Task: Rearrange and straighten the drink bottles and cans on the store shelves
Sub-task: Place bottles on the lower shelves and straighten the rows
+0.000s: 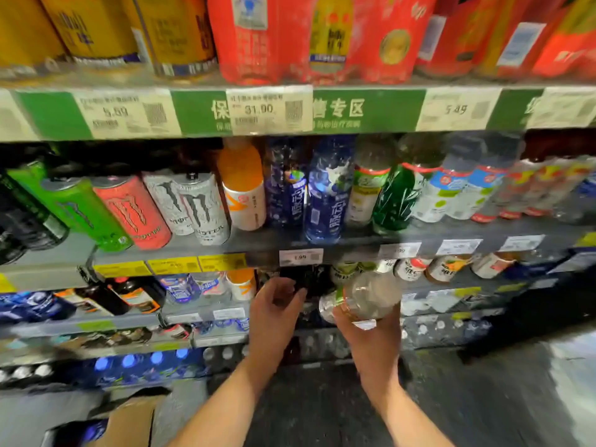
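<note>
Clear bottle (369, 296) gripped in right hand (367, 327), tilted, near third shelf (206, 314). Left hand (274, 309) curled around dark bottle (298, 280) on that shelf, beside it.

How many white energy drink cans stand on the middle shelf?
2: one white can beside the red can, another white can in front, beside the orange bottle. More may be hidden behind.

White paper price tags (258, 109) read 31.90, 5.49 (455, 108) and 1.99 (300, 257); white aluminium can (203, 208) says Monster.
</note>
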A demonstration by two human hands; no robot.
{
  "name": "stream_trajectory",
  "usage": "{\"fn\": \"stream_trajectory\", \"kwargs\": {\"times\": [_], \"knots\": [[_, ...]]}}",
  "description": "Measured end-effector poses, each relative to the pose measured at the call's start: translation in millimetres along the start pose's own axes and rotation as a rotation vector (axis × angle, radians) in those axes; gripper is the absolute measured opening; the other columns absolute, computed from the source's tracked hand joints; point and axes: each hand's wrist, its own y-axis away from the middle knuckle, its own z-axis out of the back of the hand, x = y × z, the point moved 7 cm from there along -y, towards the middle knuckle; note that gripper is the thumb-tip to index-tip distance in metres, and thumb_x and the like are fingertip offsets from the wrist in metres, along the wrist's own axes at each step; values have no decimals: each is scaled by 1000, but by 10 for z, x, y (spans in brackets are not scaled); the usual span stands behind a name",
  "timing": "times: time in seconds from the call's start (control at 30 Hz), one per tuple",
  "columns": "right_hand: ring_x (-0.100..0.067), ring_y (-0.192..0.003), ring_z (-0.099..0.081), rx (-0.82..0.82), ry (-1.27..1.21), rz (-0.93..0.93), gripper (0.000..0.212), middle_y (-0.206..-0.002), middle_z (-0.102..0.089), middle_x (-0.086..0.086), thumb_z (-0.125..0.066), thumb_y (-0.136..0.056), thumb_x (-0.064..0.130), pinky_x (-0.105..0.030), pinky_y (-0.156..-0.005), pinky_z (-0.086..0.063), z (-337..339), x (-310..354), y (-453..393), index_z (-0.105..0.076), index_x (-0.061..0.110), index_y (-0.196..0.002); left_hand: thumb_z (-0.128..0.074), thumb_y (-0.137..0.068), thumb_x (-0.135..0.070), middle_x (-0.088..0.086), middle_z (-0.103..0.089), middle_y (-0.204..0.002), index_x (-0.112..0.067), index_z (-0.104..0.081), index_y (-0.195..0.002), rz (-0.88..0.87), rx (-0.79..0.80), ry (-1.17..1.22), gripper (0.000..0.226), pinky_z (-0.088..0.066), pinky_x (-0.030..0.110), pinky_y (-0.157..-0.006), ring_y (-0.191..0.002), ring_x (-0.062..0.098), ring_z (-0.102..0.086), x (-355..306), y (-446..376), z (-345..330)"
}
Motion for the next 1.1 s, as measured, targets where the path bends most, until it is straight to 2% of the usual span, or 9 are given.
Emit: {"fn": "stream_trajectory", "kwargs": {"times": [0.1, 0.2, 0.37, 0.5, 0.67, 0.8, 0.97, 1.03, 1.1], "knots": [[12, -91, -60, 2, -68, 2, 68, -101, -65, 22, -91, -66, 14, -11, -74, -47, 322, 291, -43, -51, 48, -109, -82, -81, -14, -8, -68, -73, -26, -65, -82, -60, 36, 34, 21, -43, 6, -64, -65, -6, -60, -451, 60, -76], [1, -89, -63, -81, -91, 66, 77, -101, -66, 16, -92, -62, 8, -19, -72, -49, 645, 531, -117, -50, 53, -108, -84, -79, -14, -10, -70, -72, -29, -65, -80, -104, 45, 65, 24, -45, 7, -66, -66, -6, -63, -841, 68, -218], [-5, -85, -66, -124, -199, 126, 63, -97, -71, 12, -87, -67, -1, -17, -72, -52, 1085, 765, -268, -60, 32, -113, -83, -80, -20, -8, -71, -75, -22, -68, -89, -125, 111, 117, 18, -49, 11, -65, -66, -2, -65, -1322, 60, -541], [-11, -89, -69, -46, -233, 72, 59, -102, -72, 2, -88, -66, 9, -22, -75, -56, 1327, 784, -473, -62, 15, -119, -83, -77, -31, -6, -74, -84, -25, -68, -93, -131, 104, 99, 22, -55, 24, -68, -77, 9, -70, -1553, 7, -776], [-13, -91, -73, 131, -267, -59, 55, -98, -77, 3, -88, -62, 28, -33, -81, -56, 1533, 672, -756, -67, 20, -113, -81, -76, -33, -10, -68, -107, -31, -65, -110, -200, -37, 38, 38, -56, 38, -87, -102, 16, -67, -1823, -142, -1155], [-16, -88, -74, 261, -300, -95, 52, -94, -78, 1, -84, -58, 26, -22, -68, -55, 1706, 568, -976, -68, 17, -107, -83, -71, -38, 3, -62, -125, -15, -56, -132, -203, -165, -63, 71, -45, 43, -104, -120, 21, -57, -2021, -309, -1500], [-10, -81, -73, 345, -236, -90, 41, -92, -78, 2, -84, -71, 0, -18, -64, -54, 1932, 379, -1248, -70, 22, -103, -90, -71, -26, 13, -55, -128, -1, -46, -135, -125, -423, -56, 82, -41, 37, -106, -121, 26, -51, -2188, -238, -1801], [-7, -79, -72, 377, -230, -64, 45, -91, -78, 3, -86, -69, 1, -14, -63, -52, 2027, 345, -1324, -69, 18, -107, -89, -70, -26, 11, -57, -126, -4, -47, -133, -88, -509, -44, 79, -44, 41, -104, -119, 28, -55, -2163, -253, -1824], [-6, -78, -72, 391, -235, -46, 46, -90, -78, 4, -84, -65, 10, -14, -62, -51, 2116, 315, -1385, -69, 14, -108, -89, -70, -24, 9, -58, -121, -5, -50, -128, -79, -554, -38, 73, -44, 33, -99, -113, 27, -57, -2151, -256, -1831]]}}
